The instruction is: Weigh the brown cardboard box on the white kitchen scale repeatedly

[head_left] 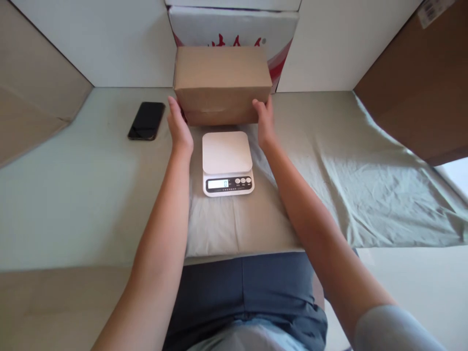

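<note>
A closed brown cardboard box is gripped between my two hands, just behind the scale. My left hand presses its left side, thumb up along the front corner, with the other fingers hidden. On the opposite side, my right hand wraps the right end, its thumb against the front face. In front of the box stands a white digital kitchen scale with a bare platform. Its lit display reads 0, beside a few round buttons. Whether the box touches the cloth cannot be made out.
A black smartphone lies left of the box. Pale green cloth covers the table. Behind stands a white carton with red lettering. Large brown cardboard rises at the left, and another big brown carton at the right.
</note>
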Tool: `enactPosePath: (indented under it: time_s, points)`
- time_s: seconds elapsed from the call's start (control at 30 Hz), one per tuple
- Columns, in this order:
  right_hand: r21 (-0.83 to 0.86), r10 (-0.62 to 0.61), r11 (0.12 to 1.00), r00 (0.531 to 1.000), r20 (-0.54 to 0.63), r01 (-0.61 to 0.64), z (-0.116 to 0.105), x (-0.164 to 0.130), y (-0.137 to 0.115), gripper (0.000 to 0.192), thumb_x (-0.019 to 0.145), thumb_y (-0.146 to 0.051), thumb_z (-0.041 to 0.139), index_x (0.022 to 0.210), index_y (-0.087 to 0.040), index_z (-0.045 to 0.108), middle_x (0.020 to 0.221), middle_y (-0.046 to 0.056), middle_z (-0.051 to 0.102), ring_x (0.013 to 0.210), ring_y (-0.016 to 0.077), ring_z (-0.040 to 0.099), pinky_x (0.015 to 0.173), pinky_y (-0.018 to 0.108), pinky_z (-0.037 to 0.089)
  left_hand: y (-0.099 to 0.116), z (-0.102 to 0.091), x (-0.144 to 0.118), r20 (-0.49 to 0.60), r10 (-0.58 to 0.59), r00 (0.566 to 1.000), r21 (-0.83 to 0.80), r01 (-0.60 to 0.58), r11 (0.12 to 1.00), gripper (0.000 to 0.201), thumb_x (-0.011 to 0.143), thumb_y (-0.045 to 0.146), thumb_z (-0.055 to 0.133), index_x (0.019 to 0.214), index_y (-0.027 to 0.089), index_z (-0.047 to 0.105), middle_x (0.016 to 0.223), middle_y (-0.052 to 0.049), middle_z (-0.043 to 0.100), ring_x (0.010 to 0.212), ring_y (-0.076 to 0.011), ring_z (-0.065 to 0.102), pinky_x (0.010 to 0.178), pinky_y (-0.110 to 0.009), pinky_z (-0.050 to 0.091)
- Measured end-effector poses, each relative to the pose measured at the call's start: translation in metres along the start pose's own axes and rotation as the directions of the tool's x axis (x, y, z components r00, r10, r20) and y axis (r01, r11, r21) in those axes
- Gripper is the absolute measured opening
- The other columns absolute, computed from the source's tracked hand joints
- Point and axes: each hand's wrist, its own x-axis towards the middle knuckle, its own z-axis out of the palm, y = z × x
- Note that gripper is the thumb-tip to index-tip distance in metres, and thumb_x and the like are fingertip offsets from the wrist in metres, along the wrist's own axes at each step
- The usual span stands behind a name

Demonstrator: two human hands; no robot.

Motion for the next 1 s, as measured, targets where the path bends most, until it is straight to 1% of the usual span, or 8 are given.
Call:
enactPosePath:
  time_s: [0.07,0.13,0.2,0.3,0.43,0.57,0.7,1.0]
  points:
    - [0.028,-0.052,0.998,0.998,-0.025,0.053,-0.005,-0.013,-0.022,0.046,0.099,-0.045,0.055,0.142,-0.030,0.057,0.163,0.006,0.068,0.160,0.0279,0.058,0.145,0.045,0.045,0.018,-0.007,-0.016,-0.019,0.088,0.996,-0.051,-0.089,0.995,0.126,0.097,0.100,-0.014,0.137,0.015,0.071,0.157,-0.013,0.077,0.166,-0.0302,0.057,0.127,-0.045,0.050]
    - [0.041,-0.108,0.993,0.994,-0.015,0.108,-0.013,-0.033,-0.044,0.038,0.096,-0.049,0.065,0.132,-0.036,0.065,0.154,0.002,0.073,0.161,0.0325,0.059,0.145,0.049,0.046,0.035,-0.016,-0.040,-0.021,0.185,0.983,-0.150,-0.186,0.971,0.110,0.093,0.113,0.019,0.122,0.024,0.077,0.146,-0.009,0.082,0.162,-0.0334,0.061,0.131,-0.044,0.050]
    - [0.033,-0.140,0.990,0.990,0.002,0.140,-0.022,-0.058,-0.061,0.041,0.096,-0.054,0.072,0.134,-0.041,0.066,0.152,0.000,0.073,0.166,0.0354,0.054,0.145,0.056,0.045,0.049,-0.025,-0.068,0.027,0.225,0.974,-0.199,-0.215,0.956,0.090,0.093,0.109,0.041,0.118,0.033,0.081,0.142,-0.005,0.083,0.160,-0.0347,0.062,0.133,-0.047,0.050]
    - [0.029,-0.106,0.994,0.994,0.010,0.106,-0.031,-0.096,-0.069,0.054,0.093,-0.063,0.074,0.142,-0.042,0.066,0.155,0.002,0.072,0.170,0.0381,0.048,0.146,0.062,0.044,0.057,-0.037,-0.112,-0.004,0.191,0.982,-0.164,-0.189,0.968,0.082,0.098,0.104,0.036,0.124,0.042,0.083,0.149,-0.001,0.080,0.158,-0.0358,0.063,0.133,-0.050,0.051]
    - [0.095,-0.104,0.990,0.994,-0.022,0.105,-0.031,-0.129,-0.053,0.059,0.092,-0.066,0.071,0.145,-0.042,0.066,0.159,0.003,0.071,0.165,0.0402,0.054,0.144,0.065,0.046,0.049,-0.045,-0.149,0.010,0.160,0.987,-0.144,-0.157,0.977,0.080,0.098,0.102,0.042,0.130,0.044,0.086,0.144,-0.005,0.082,0.153,-0.0390,0.067,0.130,-0.054,0.053]
    - [0.130,-0.059,0.990,0.998,-0.027,0.062,-0.026,-0.139,-0.042,0.066,0.086,-0.069,0.075,0.146,-0.042,0.065,0.164,0.003,0.069,0.163,0.0415,0.054,0.141,0.065,0.049,0.034,-0.045,-0.155,-0.035,0.169,0.985,-0.189,-0.172,0.967,0.078,0.101,0.098,0.048,0.125,0.037,0.090,0.129,-0.008,0.087,0.137,-0.0371,0.077,0.122,-0.051,0.057]
    - [0.132,-0.032,0.991,0.999,-0.002,0.032,-0.027,-0.142,-0.044,0.073,0.088,-0.071,0.075,0.150,-0.037,0.061,0.158,0.007,0.071,0.159,0.0405,0.057,0.142,0.067,0.047,0.020,-0.042,-0.149,-0.128,0.211,0.969,-0.201,-0.234,0.951,0.099,0.098,0.105,0.038,0.120,0.024,0.090,0.123,-0.015,0.087,0.119,-0.0371,0.080,0.107,-0.049,0.062]
    - [0.075,-0.034,0.997,0.998,0.044,0.031,-0.032,-0.140,-0.037,0.063,0.092,-0.071,0.071,0.142,-0.035,0.059,0.148,0.009,0.072,0.156,0.0381,0.056,0.141,0.062,0.045,0.008,-0.043,-0.147,-0.138,0.166,0.976,-0.159,-0.187,0.969,0.112,0.095,0.110,0.027,0.123,0.019,0.087,0.119,-0.020,0.084,0.118,-0.0385,0.078,0.103,-0.050,0.061]
